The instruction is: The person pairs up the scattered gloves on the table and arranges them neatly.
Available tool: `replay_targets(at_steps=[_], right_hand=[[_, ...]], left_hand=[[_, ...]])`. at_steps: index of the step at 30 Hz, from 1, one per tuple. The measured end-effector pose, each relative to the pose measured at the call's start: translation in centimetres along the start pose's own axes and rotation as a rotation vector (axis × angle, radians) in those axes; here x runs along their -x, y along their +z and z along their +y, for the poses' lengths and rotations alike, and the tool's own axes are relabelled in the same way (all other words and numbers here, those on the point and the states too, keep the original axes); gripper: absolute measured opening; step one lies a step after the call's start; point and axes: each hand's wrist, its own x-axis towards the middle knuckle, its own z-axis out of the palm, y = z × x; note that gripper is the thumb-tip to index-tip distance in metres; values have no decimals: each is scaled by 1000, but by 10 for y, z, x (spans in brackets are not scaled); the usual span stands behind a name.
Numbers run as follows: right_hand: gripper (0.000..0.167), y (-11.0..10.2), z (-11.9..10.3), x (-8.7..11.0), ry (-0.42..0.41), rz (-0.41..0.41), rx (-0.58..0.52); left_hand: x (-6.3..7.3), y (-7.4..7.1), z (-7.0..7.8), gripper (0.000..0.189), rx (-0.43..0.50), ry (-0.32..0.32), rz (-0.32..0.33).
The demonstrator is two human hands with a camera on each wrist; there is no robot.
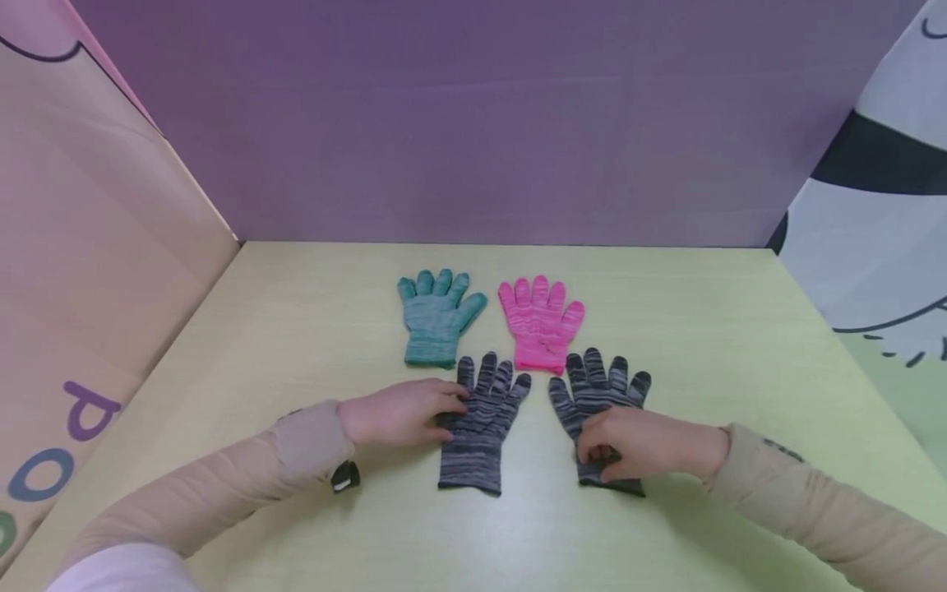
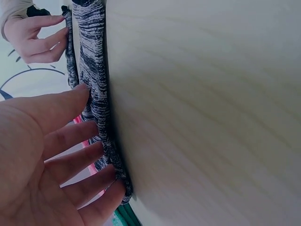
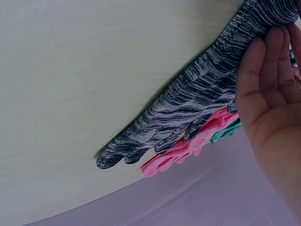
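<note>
Two black-and-grey striped knit gloves lie flat, side by side, fingers pointing away. My left hand rests at the outer edge of the left striped glove; in the left wrist view its loosely bent fingers touch that edge. My right hand is over the lower part of the right striped glove, covering some of it near the cuff. In the right wrist view its fingers lie against the glove, and the thumb is mostly out of sight.
Behind the striped pair lie a teal glove and a pink glove, the pink one's cuff close to the striped fingers. The pale table meets a purple panel at the back, with printed panels on both sides.
</note>
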Motion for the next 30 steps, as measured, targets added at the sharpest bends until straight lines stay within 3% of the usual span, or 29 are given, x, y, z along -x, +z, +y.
replay_targets(at_steps=[5, 23, 30], right_hand=[[19, 0, 2, 3, -33, 33, 5], [10, -6, 7, 14, -20, 122, -23], [7, -11, 15, 20, 86, 190, -61]], left_hand=[[-1, -2, 1, 40, -14, 23, 6], [-4, -9, 6, 36, -7, 29, 90], [-10, -14, 11, 31, 1, 43, 110]])
